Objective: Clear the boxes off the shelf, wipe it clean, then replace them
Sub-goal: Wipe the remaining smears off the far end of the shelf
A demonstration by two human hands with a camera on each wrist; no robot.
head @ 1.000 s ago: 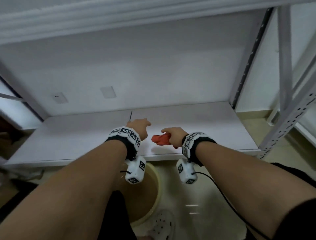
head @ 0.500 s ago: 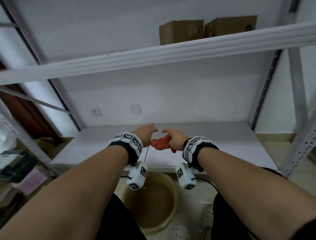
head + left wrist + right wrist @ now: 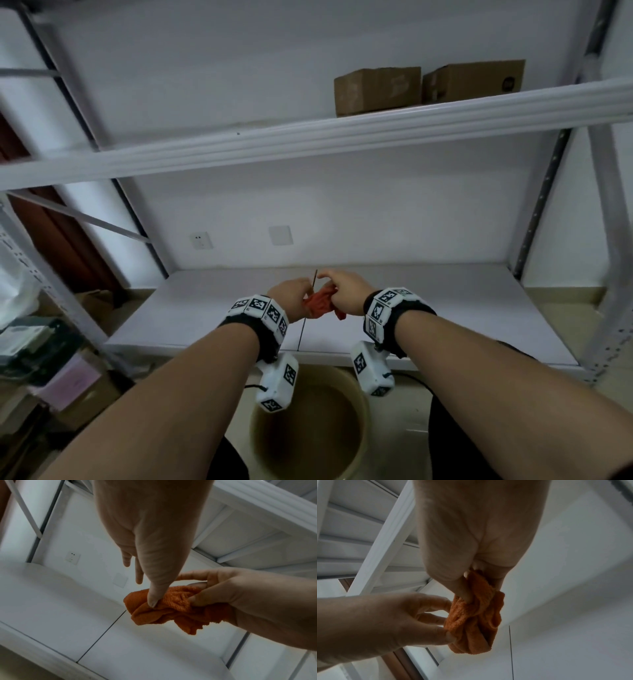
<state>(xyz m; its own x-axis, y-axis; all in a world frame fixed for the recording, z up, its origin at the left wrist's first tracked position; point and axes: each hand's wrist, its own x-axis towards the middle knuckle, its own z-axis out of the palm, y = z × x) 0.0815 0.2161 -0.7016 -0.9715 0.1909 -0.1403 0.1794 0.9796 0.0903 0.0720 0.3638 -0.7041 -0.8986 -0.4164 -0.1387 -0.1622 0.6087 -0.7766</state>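
Note:
An orange cloth (image 3: 320,304) is bunched up between both my hands, held just above the bare white lower shelf (image 3: 205,308). My right hand (image 3: 346,293) grips the cloth (image 3: 474,615) with thumb and curled fingers. My left hand (image 3: 291,299) pinches the cloth's (image 3: 164,609) left edge with its thumb (image 3: 154,599); two of its fingers point straight ahead. Two brown cardboard boxes (image 3: 376,90) (image 3: 474,80) stand side by side on the upper shelf (image 3: 308,140) at the right.
A beige bucket (image 3: 308,431) of murky water stands on the floor below the shelf's front edge. Grey shelf uprights (image 3: 609,212) rise at the right and left. Stacked books and cardboard (image 3: 41,370) lie on the floor at the left.
My head has tilted up, so the upper shelf and its boxes came into view. My left hand has moved to the cloth and taken hold of it beside the right hand, and the cloth has lifted.

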